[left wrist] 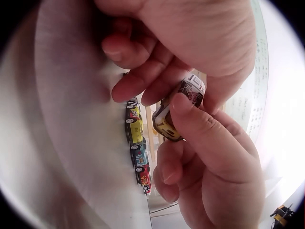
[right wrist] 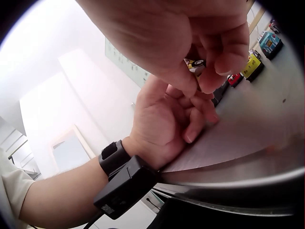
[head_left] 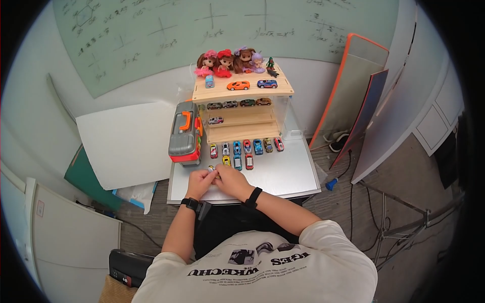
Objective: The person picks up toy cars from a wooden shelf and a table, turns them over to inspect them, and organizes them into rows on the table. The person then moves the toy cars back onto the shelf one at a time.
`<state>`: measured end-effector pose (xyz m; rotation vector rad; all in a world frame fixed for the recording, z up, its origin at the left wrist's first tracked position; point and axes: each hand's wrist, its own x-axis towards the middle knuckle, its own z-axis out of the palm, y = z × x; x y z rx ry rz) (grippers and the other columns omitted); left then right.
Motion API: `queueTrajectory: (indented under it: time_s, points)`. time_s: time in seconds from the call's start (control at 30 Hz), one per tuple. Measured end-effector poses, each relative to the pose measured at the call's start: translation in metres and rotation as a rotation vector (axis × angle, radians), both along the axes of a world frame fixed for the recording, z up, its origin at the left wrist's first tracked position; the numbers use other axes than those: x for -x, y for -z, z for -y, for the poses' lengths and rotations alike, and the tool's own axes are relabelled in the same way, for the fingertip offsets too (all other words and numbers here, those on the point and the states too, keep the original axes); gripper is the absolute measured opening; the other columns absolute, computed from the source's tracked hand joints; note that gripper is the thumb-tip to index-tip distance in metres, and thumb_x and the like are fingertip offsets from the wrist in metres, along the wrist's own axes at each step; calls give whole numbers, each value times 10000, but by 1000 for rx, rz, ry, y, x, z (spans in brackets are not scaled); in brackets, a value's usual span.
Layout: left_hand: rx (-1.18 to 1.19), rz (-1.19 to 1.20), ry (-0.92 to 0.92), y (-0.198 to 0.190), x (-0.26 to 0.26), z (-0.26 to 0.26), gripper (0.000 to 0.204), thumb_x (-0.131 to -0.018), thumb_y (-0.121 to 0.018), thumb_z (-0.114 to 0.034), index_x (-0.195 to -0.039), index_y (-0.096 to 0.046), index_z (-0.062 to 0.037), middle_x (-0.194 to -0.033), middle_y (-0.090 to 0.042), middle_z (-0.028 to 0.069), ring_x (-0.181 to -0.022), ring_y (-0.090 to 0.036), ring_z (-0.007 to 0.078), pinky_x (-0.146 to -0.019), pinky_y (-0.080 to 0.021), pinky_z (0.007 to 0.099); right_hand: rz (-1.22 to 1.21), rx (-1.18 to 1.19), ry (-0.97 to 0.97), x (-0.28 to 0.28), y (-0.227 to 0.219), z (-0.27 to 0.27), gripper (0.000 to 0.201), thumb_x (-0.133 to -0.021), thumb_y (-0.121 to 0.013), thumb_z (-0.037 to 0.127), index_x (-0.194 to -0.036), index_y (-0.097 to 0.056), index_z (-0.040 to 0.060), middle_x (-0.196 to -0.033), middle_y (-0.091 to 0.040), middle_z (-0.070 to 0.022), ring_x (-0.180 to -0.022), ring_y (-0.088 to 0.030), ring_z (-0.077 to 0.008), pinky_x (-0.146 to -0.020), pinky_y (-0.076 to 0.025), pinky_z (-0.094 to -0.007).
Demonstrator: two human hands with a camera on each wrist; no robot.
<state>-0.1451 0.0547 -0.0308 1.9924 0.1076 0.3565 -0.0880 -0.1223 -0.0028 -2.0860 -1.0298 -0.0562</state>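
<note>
Both hands meet over the near left part of the metal-topped table, around a small white and yellow toy car [left wrist: 167,125]. The right hand [head_left: 232,181] pinches it, its thumb lying across the car's side in the left wrist view. Around the car's other end curl the thumb and fingers of the left hand [head_left: 200,183]. Only a bit of the car shows past the fingertips in the head view. Just beyond the hands stand more toy cars in two rows, among them a yellow car [head_left: 226,161], a blue one [head_left: 238,161] and a red one [head_left: 249,161].
A wooden shelf [head_left: 242,135] behind the rows bears several toy cars on its tiers. On its top sit dolls [head_left: 225,63], an orange car [head_left: 238,86] and a blue car [head_left: 267,84]. A grey toolbox [head_left: 185,132] stands left of the shelf. The table's edge [head_left: 298,195] runs near the body.
</note>
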Motion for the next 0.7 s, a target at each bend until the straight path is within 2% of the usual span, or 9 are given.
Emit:
queueTrajectory:
  time_s: [0.07,0.2,0.27,0.3,0.37,0.53,0.63,0.7]
  points:
    - [157,-5,61,-5,2,0,309,-980,-732,-207,-815,-735,54,-688,-727,70,-638,-632,80,-587,-498,283,-21,-2,-11,-2,-1,1,309,-896,-740,215,-1047,-571,5,-959,-697,-253,-928,-687,-462,-798,-551,-532]
    - [250,-10,102,-10,2,4,260,-992,-713,-174,-872,-743,55,-714,-727,60,-675,-651,81,-607,-506,274,-87,-13,-87,-9,-2,8,307,-898,-738,209,-1048,-581,-8,-975,-702,-268,-948,-688,-470,-820,-550,-537]
    - [343,100,84,-8,0,11,216,-994,-718,-181,-873,-745,-4,-637,-629,-29,-519,-489,28,-468,-352,230,-113,16,-94,-7,-4,10,308,-900,-735,212,-1048,-582,-11,-973,-703,-272,-953,-688,-472,-825,-550,-537]
    - [347,102,82,-5,-1,9,216,-994,-718,-181,-873,-745,-4,-637,-629,-29,-519,-489,28,-468,-352,230,-137,40,-102,-7,-5,11,309,-902,-732,215,-1047,-583,-14,-971,-705,-275,-958,-688,-474,-831,-550,-536]
    - [209,118,92,-1,-3,2,209,-997,-713,-168,-865,-738,-8,-646,-650,-15,-517,-493,27,-463,-354,226,-140,34,-91,-5,-4,10,304,-893,-734,216,-1038,-608,-19,-959,-704,-274,-934,-691,-470,-817,-548,-529]
    - [276,30,70,-1,-1,0,208,-1000,-708,-173,-875,-740,-10,-639,-656,4,-506,-496,35,-456,-351,228,-211,98,-17,3,-23,8,291,-874,-729,204,-1036,-633,-18,-931,-701,-263,-901,-701,-462,-792,-548,-523]
    - [367,7,30,5,0,0,231,-1004,-700,-185,-855,-740,-12,-633,-649,4,-501,-492,38,-453,-352,234,-144,198,-32,-19,-25,7,288,-886,-715,198,-1053,-612,-13,-988,-699,-257,-966,-692,-442,-837,-554,-542]
    - [412,5,5,4,0,-1,242,-1005,-696,-189,-844,-740,-14,-633,-645,3,-499,-489,37,-451,-352,236,99,-13,0,-55,-20,11,276,-881,-719,193,-1064,-670,-8,-989,-685,-246,-944,-682,-434,-842,-557,-522]
